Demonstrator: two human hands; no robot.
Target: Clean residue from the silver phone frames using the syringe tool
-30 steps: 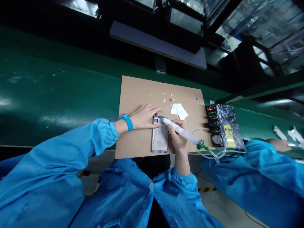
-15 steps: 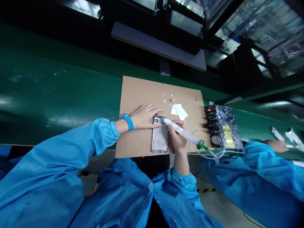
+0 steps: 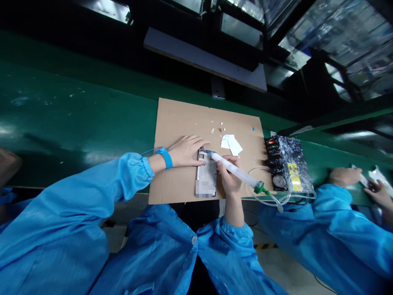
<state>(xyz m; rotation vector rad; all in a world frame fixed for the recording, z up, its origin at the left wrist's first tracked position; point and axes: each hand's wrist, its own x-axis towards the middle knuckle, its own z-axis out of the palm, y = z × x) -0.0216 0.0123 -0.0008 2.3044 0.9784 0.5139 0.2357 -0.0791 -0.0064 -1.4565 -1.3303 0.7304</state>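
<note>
A phone's middle frame (image 3: 206, 174) lies on a cardboard sheet (image 3: 175, 184), its lower end blurred out. My left hand (image 3: 187, 150) is open and flat at the frame's upper left, fingers stretched out, thumb and fingertips touching its edge. A blue wrist strap (image 3: 166, 157) is round that wrist. My right hand (image 3: 230, 176) is closed round a translucent dispensing syringe (image 3: 238, 171). The syringe leans, with its tip at the upper part of the frame, near the top edge. Whether the tip touches is too small to tell. A green cap with clear tubing is on its back end.
A black dispenser box (image 3: 291, 155) with a gauge stands on the right, joined to the tubing. White paper pieces (image 3: 232, 144) and small scraps lie on the cardboard. Another phone (image 3: 217, 88) rests behind. Co-workers' hands show at right (image 3: 345, 176) and far left (image 3: 9, 166).
My hands, the frame and the syringe are nearly unmoved. The phone at the back has shifted right. A co-worker's hand has appeared at far left, and a second one at right.
</note>
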